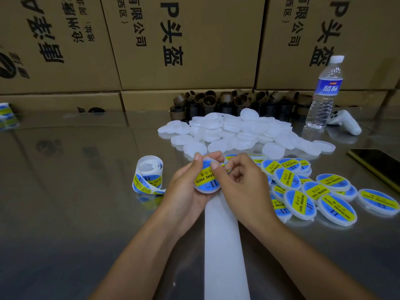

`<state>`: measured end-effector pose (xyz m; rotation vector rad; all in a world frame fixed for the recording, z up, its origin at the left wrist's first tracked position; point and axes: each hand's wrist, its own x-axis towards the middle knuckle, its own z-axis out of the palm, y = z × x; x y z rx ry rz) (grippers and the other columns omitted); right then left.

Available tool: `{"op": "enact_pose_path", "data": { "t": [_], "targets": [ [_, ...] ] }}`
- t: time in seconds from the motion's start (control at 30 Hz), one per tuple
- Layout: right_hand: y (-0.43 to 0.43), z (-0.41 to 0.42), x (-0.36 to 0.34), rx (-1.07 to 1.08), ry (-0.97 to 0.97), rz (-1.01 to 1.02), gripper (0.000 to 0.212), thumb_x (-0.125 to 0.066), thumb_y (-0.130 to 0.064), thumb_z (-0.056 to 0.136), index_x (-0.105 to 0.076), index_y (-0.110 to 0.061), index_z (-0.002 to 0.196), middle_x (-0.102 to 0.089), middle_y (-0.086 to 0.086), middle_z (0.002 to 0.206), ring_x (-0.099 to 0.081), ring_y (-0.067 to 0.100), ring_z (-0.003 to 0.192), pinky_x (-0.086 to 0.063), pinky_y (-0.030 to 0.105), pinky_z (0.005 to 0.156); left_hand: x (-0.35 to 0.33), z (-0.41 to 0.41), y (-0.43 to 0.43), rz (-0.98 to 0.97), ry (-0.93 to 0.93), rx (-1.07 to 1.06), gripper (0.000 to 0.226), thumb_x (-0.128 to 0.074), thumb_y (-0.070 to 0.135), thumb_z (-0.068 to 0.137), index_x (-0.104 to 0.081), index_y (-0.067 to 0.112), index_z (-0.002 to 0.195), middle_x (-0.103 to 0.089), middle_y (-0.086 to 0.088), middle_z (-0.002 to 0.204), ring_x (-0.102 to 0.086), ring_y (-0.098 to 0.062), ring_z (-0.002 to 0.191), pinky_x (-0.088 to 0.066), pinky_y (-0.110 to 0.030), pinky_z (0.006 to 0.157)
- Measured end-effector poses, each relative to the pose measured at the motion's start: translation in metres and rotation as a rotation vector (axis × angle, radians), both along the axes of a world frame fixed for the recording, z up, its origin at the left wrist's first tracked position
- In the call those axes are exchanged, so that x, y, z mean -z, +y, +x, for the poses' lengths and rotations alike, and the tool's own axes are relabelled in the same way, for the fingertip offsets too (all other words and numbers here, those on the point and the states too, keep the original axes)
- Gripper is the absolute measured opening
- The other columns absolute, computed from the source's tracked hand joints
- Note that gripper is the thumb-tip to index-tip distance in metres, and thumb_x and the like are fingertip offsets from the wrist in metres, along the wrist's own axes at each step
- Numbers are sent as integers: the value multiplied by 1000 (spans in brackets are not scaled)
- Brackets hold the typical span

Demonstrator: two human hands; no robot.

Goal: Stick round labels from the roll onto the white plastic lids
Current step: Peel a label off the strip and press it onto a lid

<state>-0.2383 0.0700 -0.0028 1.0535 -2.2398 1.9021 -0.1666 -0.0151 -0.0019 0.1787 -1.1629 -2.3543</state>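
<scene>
My left hand (184, 189) holds a white plastic lid (207, 180) from below and the side, fingers curled round its rim. A blue and yellow round label covers the lid's face. My right hand (240, 182) presses its thumb onto the label's upper edge, other fingers curled. The label roll (148, 175) stands on the table just left of my hands, and a strip of empty backing paper (224, 245) runs from under the hands toward me. A pile of bare white lids (238, 132) lies behind my hands. Several labelled lids (313, 191) lie to the right.
Cardboard boxes (184, 40) wall off the back of the shiny table. Brown cardboard cores (227, 102) are stacked behind the lids. A water bottle (324, 94), a white controller (344, 122) and a dark phone (376, 163) are at the right. Another label roll (7, 115) sits far left.
</scene>
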Motion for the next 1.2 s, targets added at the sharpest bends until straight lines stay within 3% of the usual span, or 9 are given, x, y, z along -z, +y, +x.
{"op": "enact_pose_path", "data": {
  "t": [0.1,0.2,0.33,0.47,0.67,0.83,0.97,1.07,1.2],
  "targets": [
    [1,-1,-5,-173,-248,-116,19,-67,-27,84,-68,-8,79,-71,6,76,-68,17,75,-54,29,73,-1,1,0,20,22,21,39,-49,34,85,-68,4,101,-71,-15,106,-69,-24,100,-57,-32,84],
    [2,1,-7,-289,-334,-187,16,-63,-19,88,-72,-7,82,-73,8,81,-69,11,75,-54,18,68,-1,1,1,-3,29,16,35,-50,33,85,-72,7,96,-72,-15,105,-70,-23,97,-58,-30,79],
    [1,1,-8,-238,-333,-259,16,-62,-17,89,-70,-14,76,-72,2,72,-68,9,69,-54,18,64,3,0,4,-167,-32,-96,36,-54,29,86,-68,3,106,-72,-16,105,-70,-22,96,-56,-26,75],
    [1,0,-6,-190,-256,-254,10,-64,-17,87,-69,-18,77,-71,4,74,-68,17,72,-55,27,69,5,0,2,-228,-77,-201,35,-59,30,80,-67,2,101,-74,-13,94,-71,-18,86,-55,-22,68],
    [1,1,-5,-217,-191,-219,12,-66,-12,86,-67,-21,78,-67,-12,62,-61,1,59,-49,15,61,5,0,2,-227,-53,-223,34,-60,30,78,-67,4,99,-73,-10,91,-70,-16,83,-54,-21,67],
    [1,0,-5,-170,-246,-295,9,-63,-16,88,-67,-13,80,-67,-6,65,-59,0,58,-48,14,58,8,-1,1,-295,-89,-216,37,-66,28,73,-67,10,105,-73,-13,99,-67,-20,90,-52,-32,83],
    [2,-1,-7,-129,-236,-269,14,-60,-21,90,-65,-13,81,-68,1,66,-59,3,57,-50,22,58,9,-1,0,-313,-94,-213,37,-68,29,71,-68,14,105,-74,-6,93,-66,-14,84,-53,-23,74],
    [2,0,-6,-89,-233,-257,15,-60,-23,90,-64,-10,83,-69,14,73,-60,10,59,-51,30,60,10,-1,1,-338,-82,-221,40,-71,29,68,-68,12,104,-74,-7,96,-65,-18,88,-52,-27,76],
    [2,0,-5,-75,-255,-282,15,-61,-20,90,-64,-8,82,-69,13,72,-62,10,60,-52,30,61,10,-2,4,-396,-69,-217,43,-73,18,66,-65,9,108,-75,-4,96,-69,-11,86,-52,-17,69]
  ]
}}
